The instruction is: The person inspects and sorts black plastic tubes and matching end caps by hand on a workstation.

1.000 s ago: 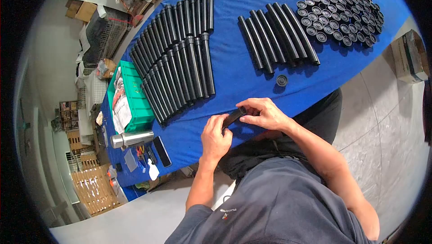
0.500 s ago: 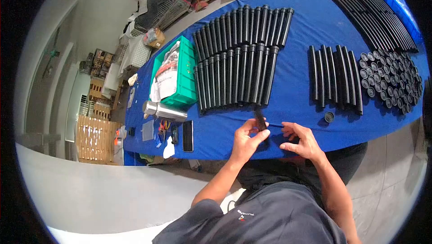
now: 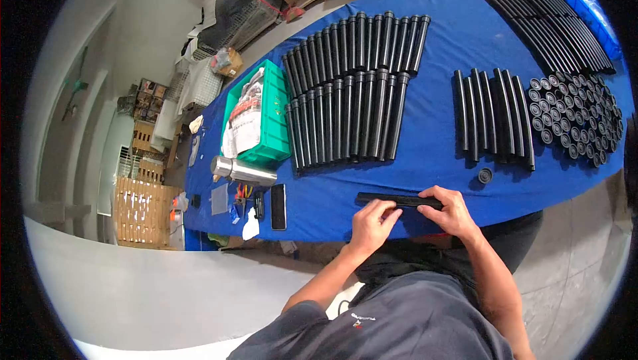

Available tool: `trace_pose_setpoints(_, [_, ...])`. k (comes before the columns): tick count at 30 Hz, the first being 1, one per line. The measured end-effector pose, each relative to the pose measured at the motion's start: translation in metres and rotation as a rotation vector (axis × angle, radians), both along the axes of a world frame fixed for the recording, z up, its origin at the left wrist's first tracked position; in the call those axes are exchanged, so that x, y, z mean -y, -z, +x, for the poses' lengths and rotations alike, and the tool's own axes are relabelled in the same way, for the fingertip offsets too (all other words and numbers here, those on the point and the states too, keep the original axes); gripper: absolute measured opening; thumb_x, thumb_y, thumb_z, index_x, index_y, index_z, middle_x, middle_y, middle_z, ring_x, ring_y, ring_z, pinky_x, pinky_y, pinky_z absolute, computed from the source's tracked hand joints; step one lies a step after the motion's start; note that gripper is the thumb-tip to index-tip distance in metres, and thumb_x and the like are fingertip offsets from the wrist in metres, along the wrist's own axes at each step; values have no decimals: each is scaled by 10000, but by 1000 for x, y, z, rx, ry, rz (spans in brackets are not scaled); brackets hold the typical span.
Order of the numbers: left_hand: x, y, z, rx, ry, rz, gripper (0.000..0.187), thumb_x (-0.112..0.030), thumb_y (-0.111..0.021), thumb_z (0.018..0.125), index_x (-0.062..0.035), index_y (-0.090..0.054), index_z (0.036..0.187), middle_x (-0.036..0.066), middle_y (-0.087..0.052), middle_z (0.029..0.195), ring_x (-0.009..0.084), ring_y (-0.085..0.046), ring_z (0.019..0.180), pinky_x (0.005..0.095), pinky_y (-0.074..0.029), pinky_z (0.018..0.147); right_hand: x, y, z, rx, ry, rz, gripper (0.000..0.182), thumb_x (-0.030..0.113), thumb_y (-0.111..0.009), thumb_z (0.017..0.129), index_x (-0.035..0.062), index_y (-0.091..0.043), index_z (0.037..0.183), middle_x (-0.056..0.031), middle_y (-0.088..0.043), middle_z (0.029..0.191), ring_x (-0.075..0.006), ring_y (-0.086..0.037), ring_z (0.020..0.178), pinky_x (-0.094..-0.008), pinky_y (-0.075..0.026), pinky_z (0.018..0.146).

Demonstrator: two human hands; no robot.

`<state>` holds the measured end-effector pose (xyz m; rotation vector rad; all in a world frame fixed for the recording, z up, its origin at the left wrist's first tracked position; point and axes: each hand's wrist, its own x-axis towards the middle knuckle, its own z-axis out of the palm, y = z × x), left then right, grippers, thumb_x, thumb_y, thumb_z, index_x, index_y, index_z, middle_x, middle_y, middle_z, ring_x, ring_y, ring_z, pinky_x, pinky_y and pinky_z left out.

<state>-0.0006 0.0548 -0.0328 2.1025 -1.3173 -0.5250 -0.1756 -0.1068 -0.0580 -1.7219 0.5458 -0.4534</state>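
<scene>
A black tube [image 3: 407, 200] lies crosswise between my hands, close to the front edge of the blue-covered table [image 3: 319, 210]. My left hand [image 3: 373, 224] is closed around its left part, with the fingers on top. At the tube's right end, my right hand [image 3: 452, 212] grips with thumb and fingers, hiding that end. A single round black cap [image 3: 485, 175] sits on the cloth to the right. Beyond it are several loose black tubes [image 3: 493, 117] and a cluster of round black caps [image 3: 575, 117].
Two rows of capped black tubes [image 3: 352, 117] fill the middle. To their left stands a green crate [image 3: 271, 117] holding a printed bag. A metal flask [image 3: 242, 171], phone [image 3: 278, 207] and pliers [image 3: 243, 194] lie near it. Thin black rods [image 3: 545, 28] are stacked far right, beside a blue bin [image 3: 591, 18].
The black tube has swung from pointing away from me to lying crosswise. My right hand, apart from it before, now grips its right end.
</scene>
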Motion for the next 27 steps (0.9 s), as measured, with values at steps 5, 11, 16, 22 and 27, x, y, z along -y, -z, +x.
trace_pose_setpoints(5, [27, 2, 7, 493, 251, -192, 449, -80, -774, 746, -51, -652, 1177, 144, -686, 1107, 353, -650, 1043, 471, -505, 926, -2, 13, 0, 148, 20, -74, 415, 251, -823, 802, 21, -681, 1118, -166, -724, 925, -311, -719, 851, -399, -540, 759])
trace_pose_setpoints(11, [26, -19, 14, -18, 219, 113, 292, -62, -759, 807, -19, -656, 1077, 117, -726, 939, 217, -704, 845, 344, -546, 791, 9, 22, -7, 214, -125, 83, 434, 231, -803, 818, 53, -699, 1201, -124, -721, 868, -246, -702, 793, -374, -534, 755])
trace_pose_setpoints(16, [21, -26, 23, -266, 246, 268, 323, -71, -786, 823, 8, -668, 1113, 58, -712, 922, 108, -644, 857, 296, -524, 810, 7, 28, -5, 328, -144, 68, 415, 239, -795, 843, 29, -718, 1193, -144, -750, 984, -238, -724, 913, -367, -548, 841])
trace_pose_setpoints(22, [26, -30, 22, -144, 327, 220, 371, -83, -801, 799, 23, -680, 1132, 87, -702, 970, 149, -655, 907, 312, -518, 838, 7, 23, -9, 307, -113, 117, 419, 248, -811, 832, 19, -720, 1171, -140, -745, 1017, -241, -721, 940, -366, -548, 856])
trace_pose_setpoints(27, [26, -36, 17, -93, 280, 114, 367, -91, -799, 800, 20, -696, 1135, 102, -719, 1045, 185, -680, 965, 318, -512, 893, 12, 13, -11, 131, -154, 52, 483, 327, -839, 812, 12, -716, 1157, -132, -730, 998, -241, -716, 920, -371, -553, 846])
